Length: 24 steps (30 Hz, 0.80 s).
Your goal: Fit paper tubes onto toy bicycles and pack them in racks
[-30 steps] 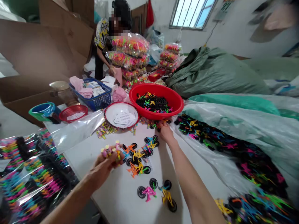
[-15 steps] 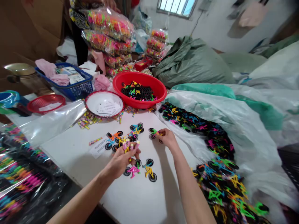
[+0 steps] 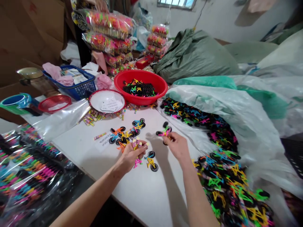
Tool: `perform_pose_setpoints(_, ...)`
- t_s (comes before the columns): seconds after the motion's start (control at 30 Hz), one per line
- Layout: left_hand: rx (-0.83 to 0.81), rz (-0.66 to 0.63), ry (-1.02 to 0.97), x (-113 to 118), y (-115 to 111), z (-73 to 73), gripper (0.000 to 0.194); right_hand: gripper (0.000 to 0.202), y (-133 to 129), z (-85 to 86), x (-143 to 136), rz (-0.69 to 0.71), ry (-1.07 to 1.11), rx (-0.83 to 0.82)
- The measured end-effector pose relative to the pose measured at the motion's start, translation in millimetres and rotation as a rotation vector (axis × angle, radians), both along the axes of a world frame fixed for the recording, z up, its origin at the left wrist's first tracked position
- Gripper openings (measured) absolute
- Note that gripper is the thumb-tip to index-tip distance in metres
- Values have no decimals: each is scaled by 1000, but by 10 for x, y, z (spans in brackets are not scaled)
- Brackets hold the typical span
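Nearer me than the red basin (image 3: 142, 100), my right hand (image 3: 178, 145) pinches small bikes (image 3: 165, 131) above the table (image 3: 156, 195); they jut leftward and away from its fingertips. My left hand (image 3: 131, 156), farther left, clasps a bunch of tubes (image 3: 137, 144), pale tips up. A yellow bike (image 3: 151, 162) lies between my hands, closer to the left one.

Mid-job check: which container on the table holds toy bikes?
The big red basin, widest of them all; the white bowl, small red basket and blue basket show papers instead.
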<state>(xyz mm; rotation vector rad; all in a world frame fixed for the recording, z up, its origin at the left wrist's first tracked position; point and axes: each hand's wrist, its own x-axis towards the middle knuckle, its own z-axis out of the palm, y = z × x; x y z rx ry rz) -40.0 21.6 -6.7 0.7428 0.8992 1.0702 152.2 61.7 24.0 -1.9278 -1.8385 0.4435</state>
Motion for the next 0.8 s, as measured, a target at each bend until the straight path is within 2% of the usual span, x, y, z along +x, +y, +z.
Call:
perform_pose_setpoints(0.13, -30, 43, -20, 28, -30, 11, 28, 27, 133, 27, -47, 5, 21, -80)
perform_pose_setpoints(0.3, -25, 86, 11, -22, -13, -1, 29, 37, 197, 4, -67, 1, 155, -45)
perform_pose_setpoints(0.37, -15, 88, 6, -28, -15, 4, 29, 39, 134, 73, -110, 21, 272, -67)
perform_pose_setpoints(0.47, 27, 20, -9, -21, -33, 40, 27, 37, -84, 170, -227, 75, 583, -51)
perform_pose_setpoints(0.53, 63, -34, 3, -31, -49, 71, 23, 35, -263, 166, -306, 140, 758, -155)
perform_pose_setpoints(0.6, 87, -104, 34, -64, -66, 92, 24, 34, -416, 99, -359, 145, 891, -293)
perform_pose_setpoints(0.7, 156, -189, 204, -122, -105, 87, 27, 35, -551, -43, -404, 67, 992, -397)
perform_pose_setpoints(0.8, 229, -97, 536, -97, -175, 39, 26, 33, -592, -148, -497, 2, 880, -308)
